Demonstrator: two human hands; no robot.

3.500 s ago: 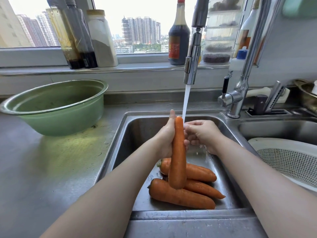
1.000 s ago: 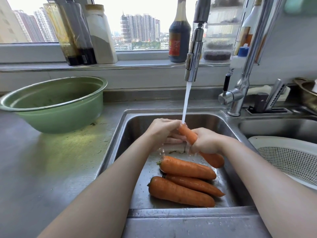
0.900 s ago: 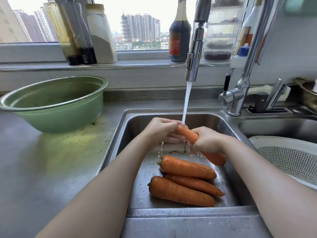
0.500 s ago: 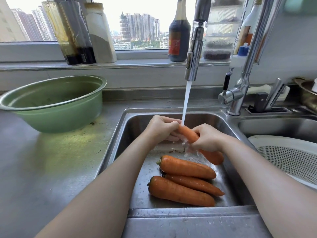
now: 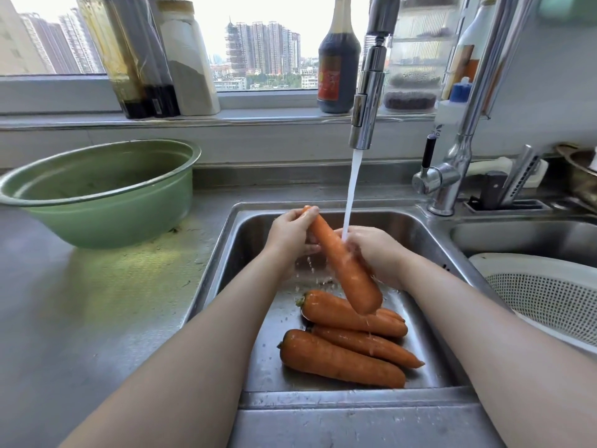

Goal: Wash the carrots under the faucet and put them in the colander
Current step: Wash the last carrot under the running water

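Observation:
I hold one long orange carrot (image 5: pixel 342 263) slantwise over the steel sink (image 5: pixel 245 240), its thin end up left and its thick end down right. My left hand (image 5: pixel 290 236) pinches the thin end. My right hand (image 5: pixel 376 253) wraps the carrot's middle from behind. Water from the faucet head (image 5: pixel 366 101) falls on my right hand, just right of the carrot. Three more carrots (image 5: pixel 342 358) lie wet on the sink floor below. The white colander (image 5: pixel 549 292) sits in the right basin.
A green basin (image 5: pixel 97 192) stands on the steel counter at left. Bottles and jars line the windowsill behind. The faucet's base and lever (image 5: pixel 442 179) rise between the two basins, with a knife holder (image 5: pixel 504 195) to their right.
The carrot has swung round: its thin end rose up left in my left hand and its thick end now hangs lower, nearer me. My right hand slid toward the middle.

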